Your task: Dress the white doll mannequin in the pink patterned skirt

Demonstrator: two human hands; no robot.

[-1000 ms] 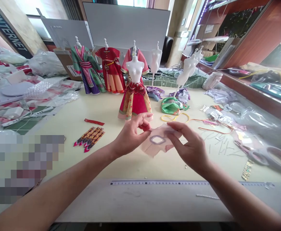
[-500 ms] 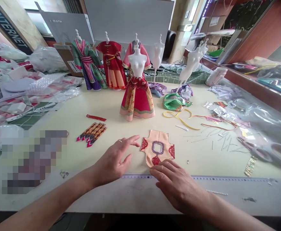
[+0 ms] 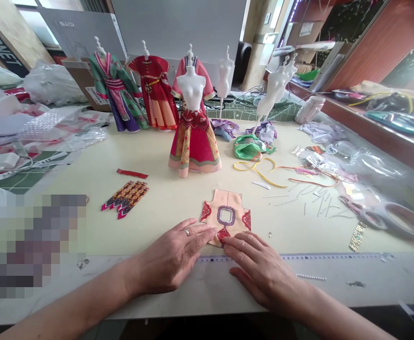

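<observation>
A small peach garment piece point(image 3: 233, 208) lies flat on the table, with a purple-bordered square neck opening and red patterned sleeve ends. My left hand point(image 3: 178, 252) rests its outstretched fingers on the lower left part of the cloth. On the lower right edge lie the fingers of my right hand point(image 3: 258, 264), also stretched out flat. Both hands hide part of the cloth's lower edge. Just below it runs a clear ruler point(image 3: 299, 257), partly covered by my hands. A doll-size form in a red and gold skirt point(image 3: 195, 148) stands beyond the cloth.
Dressed doll forms point(image 3: 153, 94) stand at the back. Patterned strips point(image 3: 127, 197) and a red strip point(image 3: 132, 174) lie left. Yellow ribbon point(image 3: 260, 171), green cloth point(image 3: 248, 147), a tape roll point(image 3: 409, 221) and a gold trim piece point(image 3: 357, 237) lie right.
My left hand has come down and right, from above the table beside the cloth onto its lower left part. My right hand stays on the lower edge. The view has shifted slightly.
</observation>
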